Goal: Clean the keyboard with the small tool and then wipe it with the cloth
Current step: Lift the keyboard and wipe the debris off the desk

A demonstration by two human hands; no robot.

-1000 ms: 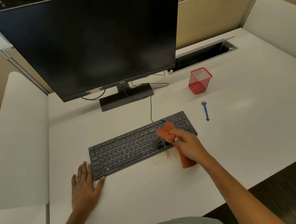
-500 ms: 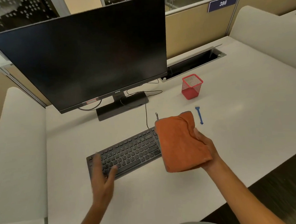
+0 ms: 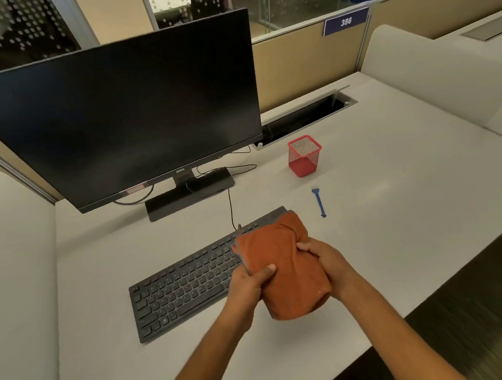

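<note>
The white counter (image 3: 394,240) is bounded by a near edge at lower right, with bare surface right of the keyboard. A dark monitor (image 3: 116,121) is set at the back left. The black keyboard (image 3: 185,285) is laid at a slant, its right end hidden by the orange cloth (image 3: 280,264) — gripped by the left hand (image 3: 249,284) and the right hand (image 3: 324,258) above it. A red mesh cup (image 3: 304,156) is seen behind. The blue small tool (image 3: 318,202) is left on the counter — just beyond the keyboard's far right corner.

dim warm light, soft focus, wide-angle bending at edges.
</note>
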